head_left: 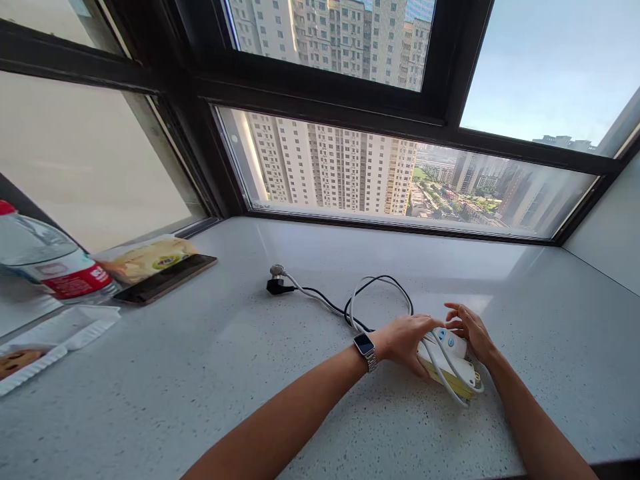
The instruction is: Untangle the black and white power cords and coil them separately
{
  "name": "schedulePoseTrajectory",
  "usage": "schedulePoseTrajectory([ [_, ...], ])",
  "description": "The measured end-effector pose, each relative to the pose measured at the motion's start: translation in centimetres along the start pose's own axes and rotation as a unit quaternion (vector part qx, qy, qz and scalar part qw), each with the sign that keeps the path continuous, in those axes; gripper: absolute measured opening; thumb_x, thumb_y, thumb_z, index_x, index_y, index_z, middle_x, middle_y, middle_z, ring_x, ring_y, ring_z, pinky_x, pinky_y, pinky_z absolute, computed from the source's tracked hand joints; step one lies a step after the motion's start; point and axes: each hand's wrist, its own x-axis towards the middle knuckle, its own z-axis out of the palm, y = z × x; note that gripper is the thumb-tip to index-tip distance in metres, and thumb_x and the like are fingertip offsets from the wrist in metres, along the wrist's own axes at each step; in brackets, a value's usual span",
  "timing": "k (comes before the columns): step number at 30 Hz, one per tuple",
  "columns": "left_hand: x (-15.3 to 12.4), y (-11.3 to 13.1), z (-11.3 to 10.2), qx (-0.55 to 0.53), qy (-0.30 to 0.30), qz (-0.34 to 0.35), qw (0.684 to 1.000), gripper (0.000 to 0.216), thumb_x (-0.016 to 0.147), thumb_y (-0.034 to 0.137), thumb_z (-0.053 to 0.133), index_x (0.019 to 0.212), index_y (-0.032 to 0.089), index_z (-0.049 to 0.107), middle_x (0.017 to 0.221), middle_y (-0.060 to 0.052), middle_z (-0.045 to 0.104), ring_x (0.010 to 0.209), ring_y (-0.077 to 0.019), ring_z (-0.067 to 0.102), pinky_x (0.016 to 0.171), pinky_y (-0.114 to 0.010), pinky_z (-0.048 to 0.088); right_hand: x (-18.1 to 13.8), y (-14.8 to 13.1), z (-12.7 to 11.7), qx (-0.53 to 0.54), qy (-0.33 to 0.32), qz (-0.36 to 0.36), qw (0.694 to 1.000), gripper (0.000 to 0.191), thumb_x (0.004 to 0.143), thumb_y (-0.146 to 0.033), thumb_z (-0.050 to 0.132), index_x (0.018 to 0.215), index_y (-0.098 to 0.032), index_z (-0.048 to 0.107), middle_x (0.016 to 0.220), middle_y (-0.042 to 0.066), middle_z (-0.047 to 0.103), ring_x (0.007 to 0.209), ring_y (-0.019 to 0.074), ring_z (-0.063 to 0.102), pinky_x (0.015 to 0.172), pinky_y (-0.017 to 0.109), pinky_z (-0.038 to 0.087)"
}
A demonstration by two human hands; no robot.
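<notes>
A white and yellow device (453,365) with a blue button lies on the grey speckled windowsill counter (250,373). My left hand (407,340), with a watch on the wrist, rests on its left side, fingers lying over a white cable (440,370). My right hand (470,330) hovers at its far right side with fingers spread and slightly curled, touching the top. White and black cables (360,300) loop away from the device to a plug and a round connector (277,280) lying further left.
At the left stand a water bottle with a red label (50,267), a snack packet (145,257) on a dark phone or tablet (167,279), and a white tray with a cookie (30,363). Large windows (400,180) rise behind the counter.
</notes>
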Motion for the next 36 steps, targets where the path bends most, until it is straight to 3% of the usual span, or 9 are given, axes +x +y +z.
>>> schedulePoseTrajectory([
  [3,0.0,0.1,0.2,0.02,0.013,-0.024,0.999,0.094,0.051,0.054,0.082,0.13,0.019,0.046,0.121,-0.014,0.061,0.108,-0.0308,0.06,0.089,-0.037,0.049,0.5,0.4,-0.5,-0.017,0.111,-0.015,0.994,0.053,0.062,-0.07,0.071,0.071,-0.017,0.065,0.068,0.003,0.059,0.065,0.0224,0.067,0.057,0.03,0.056],
  [6,0.1,-0.7,-0.1,0.038,0.027,-0.049,0.998,0.091,0.052,0.053,0.082,0.129,0.021,0.046,0.12,-0.012,0.062,0.107,-0.03,0.061,0.087,-0.035,0.05,1.0,0.9,-1.6,-0.03,0.202,-0.028,0.979,0.05,0.059,-0.066,0.073,0.063,-0.017,0.061,0.063,0.003,0.058,0.062,0.023,0.066,0.054,0.031,0.056],
  [12,-0.5,-5.6,-3.9,0.097,0.062,-0.193,0.974,0.084,0.055,0.047,0.082,0.128,0.027,0.046,0.123,-0.006,0.062,0.106,-0.0268,0.062,0.082,-0.031,0.05,1.1,1.8,-2.2,-0.071,0.213,-0.025,0.974,0.049,0.063,-0.065,0.069,0.06,-0.017,0.062,0.058,0.005,0.058,0.055,0.0202,0.061,0.051,0.031,0.053],
  [16,-2.5,-9.8,-8.5,0.168,0.149,-0.368,0.902,0.073,0.068,0.046,0.074,0.13,0.019,0.047,0.119,-0.015,0.062,0.111,-0.0338,0.058,0.09,-0.04,0.045,0.9,1.9,-1.8,-0.108,0.183,-0.04,0.976,0.049,0.068,-0.066,0.066,0.06,-0.017,0.063,0.057,0.004,0.058,0.054,0.0184,0.058,0.053,0.03,0.051],
  [19,-4.2,-11.4,-10.3,0.224,0.281,-0.473,0.804,0.058,0.086,0.033,0.056,0.138,0.014,0.038,0.136,-0.024,0.047,0.128,-0.0388,0.041,0.1,-0.051,0.035,0.8,1.7,-1.6,-0.123,0.169,-0.045,0.977,0.05,0.071,-0.066,0.063,0.06,-0.018,0.061,0.055,0.003,0.056,0.052,0.0168,0.054,0.05,0.028,0.047],
  [21,-5.1,-11.1,-10.0,0.265,0.302,-0.485,0.776,0.058,0.086,0.028,0.054,0.14,0.016,0.037,0.145,-0.022,0.038,0.135,-0.0381,0.032,0.104,-0.054,0.03,0.8,1.5,-1.5,-0.128,0.172,-0.041,0.976,0.049,0.071,-0.066,0.063,0.059,-0.018,0.061,0.056,0.003,0.055,0.051,0.0166,0.053,0.049,0.028,0.045],
  [25,-6.8,-8.1,-7.2,0.297,0.213,-0.425,0.828,0.051,0.083,0.033,0.055,0.132,0.019,0.049,0.14,-0.016,0.046,0.128,-0.0342,0.041,0.102,-0.051,0.035,0.9,1.3,-1.5,-0.155,0.191,-0.031,0.969,0.05,0.071,-0.064,0.061,0.05,-0.02,0.053,0.048,0.002,0.049,0.044,0.0144,0.045,0.046,0.027,0.041],
  [28,-9.2,-6.3,-6.2,0.278,0.197,-0.417,0.842,0.045,0.084,0.036,0.051,0.125,0.019,0.055,0.127,-0.013,0.057,0.115,-0.0303,0.052,0.093,-0.042,0.043,1.0,1.4,-1.6,-0.172,0.2,-0.037,0.964,0.054,0.071,-0.063,0.06,0.042,-0.022,0.038,0.041,-0.001,0.039,0.039,0.0116,0.035,0.043,0.027,0.036],
  [36,-15.9,-6.7,-9.0,0.212,0.228,-0.591,0.744,0.033,0.086,0.04,0.041,0.092,0.02,0.068,0.087,-0.008,0.069,0.082,-0.026,0.064,0.059,-0.029,0.042,1.3,1.5,-1.8,-0.158,0.222,-0.059,0.96,0.054,0.07,-0.062,0.061,0.046,-0.023,0.033,0.044,-0.005,0.025,0.041,0.0092,0.022,0.038,0.025,0.024],
])
